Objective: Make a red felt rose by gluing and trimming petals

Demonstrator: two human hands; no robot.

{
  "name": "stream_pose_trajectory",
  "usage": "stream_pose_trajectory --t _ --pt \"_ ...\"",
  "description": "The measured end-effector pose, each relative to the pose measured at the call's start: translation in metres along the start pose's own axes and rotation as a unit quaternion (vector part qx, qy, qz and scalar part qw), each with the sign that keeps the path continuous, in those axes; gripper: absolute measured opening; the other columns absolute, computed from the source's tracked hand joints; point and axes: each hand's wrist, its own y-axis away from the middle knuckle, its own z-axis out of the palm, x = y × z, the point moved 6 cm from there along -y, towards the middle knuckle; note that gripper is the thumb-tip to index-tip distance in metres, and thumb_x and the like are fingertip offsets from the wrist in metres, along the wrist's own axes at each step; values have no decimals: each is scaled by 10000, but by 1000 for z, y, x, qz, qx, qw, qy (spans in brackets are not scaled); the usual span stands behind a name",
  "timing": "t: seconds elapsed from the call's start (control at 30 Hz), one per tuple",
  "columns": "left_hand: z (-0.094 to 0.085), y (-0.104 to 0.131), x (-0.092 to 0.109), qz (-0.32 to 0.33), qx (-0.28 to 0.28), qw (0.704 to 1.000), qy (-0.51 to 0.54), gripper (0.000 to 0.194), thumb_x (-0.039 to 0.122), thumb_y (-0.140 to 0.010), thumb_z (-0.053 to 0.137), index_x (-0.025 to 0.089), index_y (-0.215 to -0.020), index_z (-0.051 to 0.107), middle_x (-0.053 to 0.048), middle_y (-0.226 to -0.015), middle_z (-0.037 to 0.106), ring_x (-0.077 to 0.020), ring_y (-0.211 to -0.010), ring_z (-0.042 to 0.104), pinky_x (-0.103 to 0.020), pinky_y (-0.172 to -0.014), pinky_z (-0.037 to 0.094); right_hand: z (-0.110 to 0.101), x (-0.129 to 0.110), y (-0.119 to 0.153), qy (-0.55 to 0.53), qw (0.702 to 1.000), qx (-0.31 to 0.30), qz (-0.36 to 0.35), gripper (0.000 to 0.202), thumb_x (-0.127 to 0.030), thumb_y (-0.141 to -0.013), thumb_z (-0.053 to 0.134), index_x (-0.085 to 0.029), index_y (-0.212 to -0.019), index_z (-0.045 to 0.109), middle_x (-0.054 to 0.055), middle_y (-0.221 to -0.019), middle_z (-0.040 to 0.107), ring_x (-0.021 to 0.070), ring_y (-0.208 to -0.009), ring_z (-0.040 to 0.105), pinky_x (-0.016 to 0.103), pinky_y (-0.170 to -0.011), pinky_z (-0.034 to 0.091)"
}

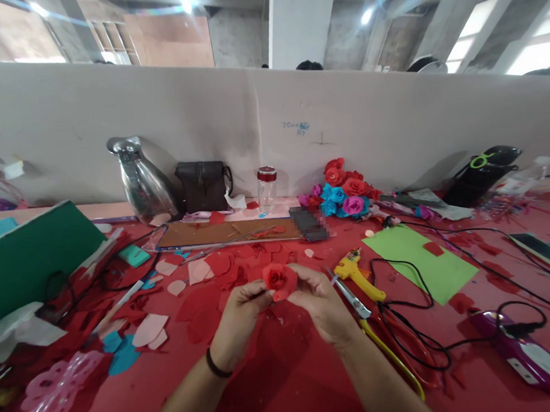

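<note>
Between my two hands, low over the red tabletop, is a red paper rose (279, 280) with its layered petals facing up. My left hand (244, 313) pinches its left side between thumb and fingers; a dark band circles that wrist. From the other side my right hand (319, 301) grips the rose's outer petals. Loose red petals (223, 267) lie just beyond my hands. A yellow glue gun (360, 275) and a pair of pliers or scissors with a metal end (353, 298) rest beside my right hand.
Finished paper flowers (345, 191) are heaped at the back, near a glass jar (267, 191) and a steel jug (142, 178). A green sheet (419, 261) and black cables (423, 340) lie right, by a purple power strip (524, 351). A green board (36, 263) stands left.
</note>
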Motion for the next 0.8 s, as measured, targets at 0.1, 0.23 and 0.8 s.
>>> stream_pose_trajectory --t 0.1,0.23,0.8 --pt "-1 0 -2 -7 6 1000 -4 99 245 -591 718 154 -626 735 -26 -606 665 -152 -627 552 -282 -670 440 -2 0 -1 33 999 4 -13 172 -121 -653 643 -212 -791 692 -4 -797 654 159 -776 575 266 -737 449" --pt "-3 0 -6 -23 7 1000 11 104 254 -574 741 154 -596 723 -18 -585 655 -130 -595 537 -263 -635 435 -4 3 -2 83 996 5 -20 160 -148 -666 671 -211 -812 689 12 -824 670 174 -790 596 298 -767 463" --pt "-8 -1 -6 -28 34 999 6 80 235 -563 752 162 -581 723 -26 -579 681 -122 -569 569 -247 -601 452 -10 3 -1 164 984 35 -52 155 -225 -722 688 -212 -876 707 30 -870 709 200 -819 624 331 -783 486"
